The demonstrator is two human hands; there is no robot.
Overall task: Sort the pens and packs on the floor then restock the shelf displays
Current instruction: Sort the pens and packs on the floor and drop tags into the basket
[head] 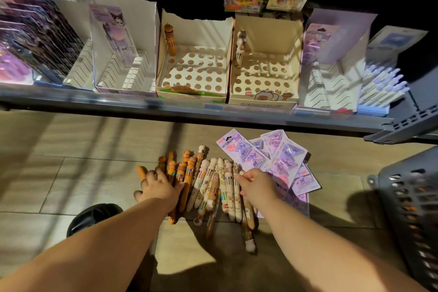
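Orange pens (187, 176) apparently in left hand (158, 188)

Left hand (157, 186), right hand (257, 185) grip pens (211, 182) (packs (275, 156) beside).

packs (267, 156): glossy plastic-fronted card | display boxes (272, 31): matt cardboard | floor (71, 149): smooth wood-look | basket (412, 197): dark plastic

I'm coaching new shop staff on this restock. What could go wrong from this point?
1. The brown pens and cream pens lie touching in one heap. The left hand, gripping brown ones, could drag cream ones along and mix the displays.
2. A stray pen lies apart, nearer the person, and could be trodden on.
3. The purple packs are loosely fanned. The right hand, which seems to pinch one, could scatter the rest.
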